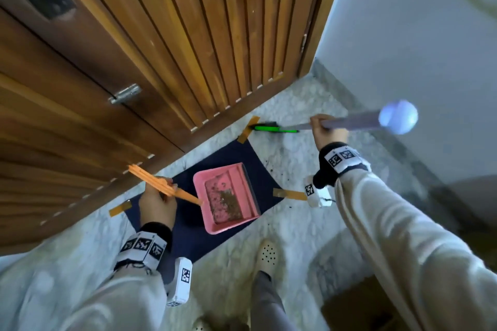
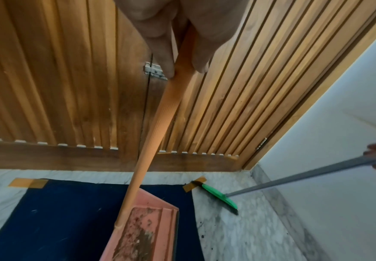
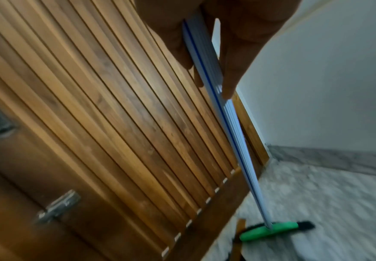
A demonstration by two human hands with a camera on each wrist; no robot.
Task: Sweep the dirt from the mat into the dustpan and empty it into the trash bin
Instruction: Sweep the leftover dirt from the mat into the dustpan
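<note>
The pink dustpan (image 1: 227, 197) sits on the dark blue mat (image 1: 188, 234), just ahead and to the right of the left hand (image 1: 157, 204). Inside its tray lies a patch of brown dirt (image 1: 230, 203), with smaller crumbs scattered over the rest of the tray floor. The left hand curls its fingers (image 2: 160, 44) round the dustpan's long orange handle (image 2: 158, 123), which slants down from the hand to the pan's back edge.

The right hand (image 1: 324, 131) grips the pale grey broom handle (image 1: 349, 124) with fingers and thumb wrapped round it. Beyond that hand, the green broom head (image 1: 275, 129) rests on the marble floor (image 1: 295, 223), off the mat, at its far corner and close to the wooden door (image 1: 161, 35). Dark specks lie on the floor between the right hand and the mat's edge.

Four strips of tan tape (image 1: 289, 193) show at the mat's corners. One dustpan, one broom and one mat are visible. Two light perforated shoes (image 1: 267, 252) stand near the mat's closest edge, below both hands, and a cardboard box (image 1: 360, 306) sits under the right forearm. A metal latch (image 1: 125, 94) is on the door, above the left hand.
</note>
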